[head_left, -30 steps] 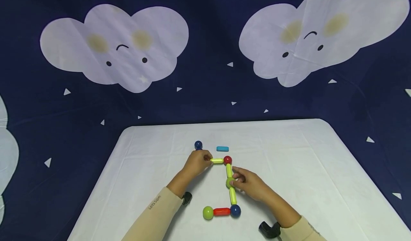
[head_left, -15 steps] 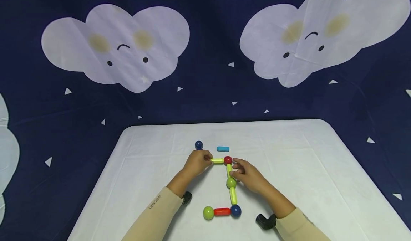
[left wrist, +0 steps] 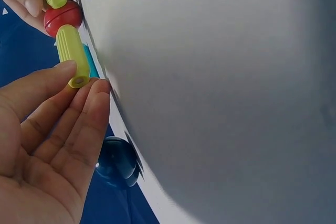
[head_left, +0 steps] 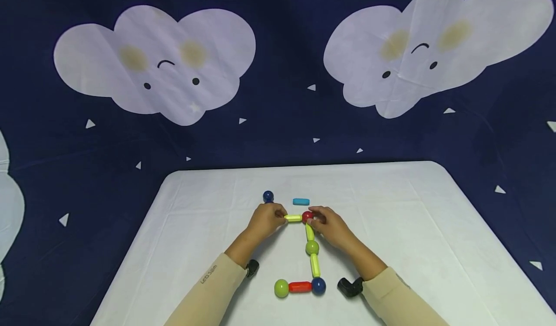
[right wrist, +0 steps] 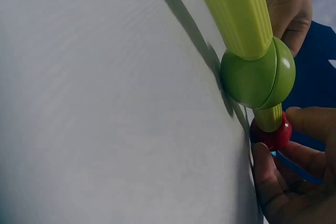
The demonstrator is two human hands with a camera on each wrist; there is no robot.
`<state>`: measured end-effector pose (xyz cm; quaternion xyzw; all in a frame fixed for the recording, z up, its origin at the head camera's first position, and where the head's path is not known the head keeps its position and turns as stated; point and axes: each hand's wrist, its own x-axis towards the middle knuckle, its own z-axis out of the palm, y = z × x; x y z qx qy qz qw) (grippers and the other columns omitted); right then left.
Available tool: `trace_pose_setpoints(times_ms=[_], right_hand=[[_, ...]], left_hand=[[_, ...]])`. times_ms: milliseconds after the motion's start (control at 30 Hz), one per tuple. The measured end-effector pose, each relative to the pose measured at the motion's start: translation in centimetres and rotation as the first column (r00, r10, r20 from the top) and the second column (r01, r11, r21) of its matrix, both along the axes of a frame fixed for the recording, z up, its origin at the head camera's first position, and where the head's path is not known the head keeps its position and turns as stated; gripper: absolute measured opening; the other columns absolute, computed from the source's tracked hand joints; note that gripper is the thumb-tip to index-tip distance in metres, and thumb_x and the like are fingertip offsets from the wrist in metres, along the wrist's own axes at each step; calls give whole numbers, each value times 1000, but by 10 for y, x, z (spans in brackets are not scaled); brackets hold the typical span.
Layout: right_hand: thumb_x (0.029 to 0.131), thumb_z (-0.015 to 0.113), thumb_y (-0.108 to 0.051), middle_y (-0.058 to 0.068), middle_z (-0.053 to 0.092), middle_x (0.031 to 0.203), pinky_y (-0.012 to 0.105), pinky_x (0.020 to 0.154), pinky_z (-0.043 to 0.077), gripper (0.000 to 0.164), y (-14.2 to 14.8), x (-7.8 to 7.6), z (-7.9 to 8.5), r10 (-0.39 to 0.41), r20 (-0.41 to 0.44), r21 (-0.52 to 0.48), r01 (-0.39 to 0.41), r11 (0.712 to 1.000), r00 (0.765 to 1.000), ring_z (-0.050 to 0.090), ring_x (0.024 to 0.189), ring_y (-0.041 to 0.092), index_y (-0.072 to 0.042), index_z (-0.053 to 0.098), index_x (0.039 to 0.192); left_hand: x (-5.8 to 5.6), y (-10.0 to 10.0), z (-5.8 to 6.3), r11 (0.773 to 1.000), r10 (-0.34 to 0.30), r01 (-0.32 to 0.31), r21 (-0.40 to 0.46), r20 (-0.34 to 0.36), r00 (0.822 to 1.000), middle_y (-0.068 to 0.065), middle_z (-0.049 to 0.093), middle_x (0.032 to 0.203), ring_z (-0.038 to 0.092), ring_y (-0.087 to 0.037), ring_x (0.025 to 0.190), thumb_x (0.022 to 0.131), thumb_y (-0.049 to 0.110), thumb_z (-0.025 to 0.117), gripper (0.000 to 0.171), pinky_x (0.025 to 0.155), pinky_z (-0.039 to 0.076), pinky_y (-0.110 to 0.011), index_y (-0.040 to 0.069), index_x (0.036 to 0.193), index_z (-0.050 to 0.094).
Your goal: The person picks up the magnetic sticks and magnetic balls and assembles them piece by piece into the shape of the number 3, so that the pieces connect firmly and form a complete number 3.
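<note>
My left hand (head_left: 266,220) pinches the free end of a yellow rod (head_left: 293,218) between thumb and fingertips. The rod's other end joins a red ball (right wrist: 273,136), which my right hand (head_left: 333,227) holds with thumb and fingers around it. From that ball a second yellow rod (head_left: 310,232) runs toward me to a green ball (head_left: 312,247). A third yellow rod (head_left: 314,265) links this to a dark blue ball (head_left: 318,286), then a red rod (head_left: 300,287) leads left to a light green ball (head_left: 281,288). The left wrist view shows the pinched rod's end (left wrist: 80,81) uncovered.
Behind my left hand sits another dark blue ball (head_left: 268,196), its lower part overlapped by the hand. A light blue rod (head_left: 301,201) lies just beyond the chain. All rest on a white table (head_left: 391,196), with a dark blue cloud-printed cloth (head_left: 278,142) behind it.
My right hand has moved away from me along the chain, from the green ball up to the red ball, and now grips that. The left hand has kept its pinch in place.
</note>
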<state>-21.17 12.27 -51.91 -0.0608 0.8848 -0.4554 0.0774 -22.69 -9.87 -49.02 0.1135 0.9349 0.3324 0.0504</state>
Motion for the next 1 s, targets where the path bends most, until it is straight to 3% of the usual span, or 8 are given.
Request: trace_pose_setpoints(times_ms=[400,633,1000], right_hand=[[98,66,-22,8,70,119,27,67,53,31,0,-8,-6,-38,60,-48,41,998,997,62,90,15,-16,67,129],[97,67,-20,8,70,113,27,67,52,29,0,-9,-7,-35,56,-61,39,997,998,62,89,16,-16,68,126],[98,66,-22,8,69,115,26,68,52,30,0,-8,-6,-30,69,-71,35,997,997,60,89,15,-16,67,128]], left_hand=[[2,0,3,1000,-6,6,2,17,1000,-5,75,86,67,-13,78,85,7,77,11,72,56,-26,6,96,77],[2,-6,9,997,15,-22,73,101,995,-9,77,98,72,-19,90,90,10,74,21,76,59,-30,3,110,75],[-5,-23,14,978,118,-109,177,-41,992,-11,75,104,70,-22,93,89,11,77,29,77,58,-32,2,116,73]])
